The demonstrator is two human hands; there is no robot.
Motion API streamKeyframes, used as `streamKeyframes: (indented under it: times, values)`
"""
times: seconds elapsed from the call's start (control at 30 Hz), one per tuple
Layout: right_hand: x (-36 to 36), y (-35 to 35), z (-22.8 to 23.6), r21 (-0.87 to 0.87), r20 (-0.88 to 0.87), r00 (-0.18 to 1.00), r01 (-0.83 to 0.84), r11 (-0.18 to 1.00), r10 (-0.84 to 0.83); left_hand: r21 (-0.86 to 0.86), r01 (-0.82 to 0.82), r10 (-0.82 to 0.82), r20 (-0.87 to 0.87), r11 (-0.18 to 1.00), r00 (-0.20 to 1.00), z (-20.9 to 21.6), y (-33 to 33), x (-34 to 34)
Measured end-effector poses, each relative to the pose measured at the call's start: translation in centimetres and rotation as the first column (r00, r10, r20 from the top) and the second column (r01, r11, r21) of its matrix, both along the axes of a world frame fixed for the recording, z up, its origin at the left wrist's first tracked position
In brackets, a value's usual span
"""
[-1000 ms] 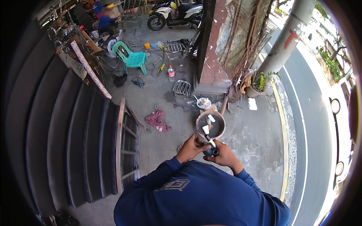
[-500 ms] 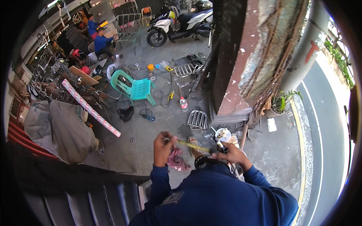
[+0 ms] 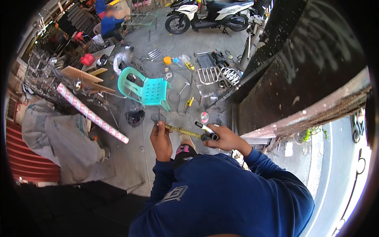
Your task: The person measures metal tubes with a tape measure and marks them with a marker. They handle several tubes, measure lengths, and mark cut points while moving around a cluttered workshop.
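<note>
My left hand (image 3: 161, 143) pinches the free end of a yellow tape measure blade (image 3: 183, 131). The blade runs nearly straight to my right hand (image 3: 228, 141), which grips the tape measure case (image 3: 205, 137), mostly covered by the fingers. A white marker with a black cap (image 3: 204, 127) also sticks out of my right hand. Beside it shows the round open end of a dark tube (image 3: 214, 137); how it is held is hidden. Below the blade are my leg and foot.
Ahead stands a green plastic chair (image 3: 154, 91), with tools, cables and metal racks (image 3: 208, 75) on the concrete. A patterned roll (image 3: 92, 113) and covered heap (image 3: 59, 138) lie left; a dark pillar (image 3: 304, 67) rises right. A motorcycle (image 3: 209, 15) and co-workers (image 3: 110, 24) are farther back.
Both hands have moved forward and slightly left, with the blade still stretched between them. The view has shifted; the pillar looms larger, and the white bucket and reddish cloth no longer show.
</note>
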State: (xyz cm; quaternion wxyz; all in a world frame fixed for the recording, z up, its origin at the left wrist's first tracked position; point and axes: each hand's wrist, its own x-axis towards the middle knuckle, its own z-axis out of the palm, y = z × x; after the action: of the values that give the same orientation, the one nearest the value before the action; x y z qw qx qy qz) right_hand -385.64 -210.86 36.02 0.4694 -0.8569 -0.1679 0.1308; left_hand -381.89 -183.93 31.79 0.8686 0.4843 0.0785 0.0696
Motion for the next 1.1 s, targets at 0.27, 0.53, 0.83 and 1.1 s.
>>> streamKeyframes:
  times: [0.27, 0.53, 0.83, 1.1]
  values:
    - [22.1, 6.9, -0.4, 0.043, -0.011, 0.979, 0.206, 0.978, -0.206, 0.199, 0.264, -0.262, -0.036, 0.944, 0.964, -2.8, -1.6, 22.1]
    - [38.6, 10.5, 2.5, 0.143, 0.069, 0.932, 0.343, 0.928, -0.355, 0.148, 0.248, -0.25, -0.005, 0.957, 0.968, 0.9, -1.5, 38.7]
    - [57.2, 12.8, -2.9, 0.131, 0.281, 0.895, 0.322, 0.938, -0.347, 0.062, 0.217, -0.221, 0.071, 0.974, 0.973, -1.4, -0.8, 57.6]
    - [84.6, 3.3, -3.0, 0.24, 0.182, 0.733, 0.614, 0.752, -0.656, 0.494, 0.475, -0.559, 0.028, 0.728, 0.829, 0.5, -5.0, 88.9]
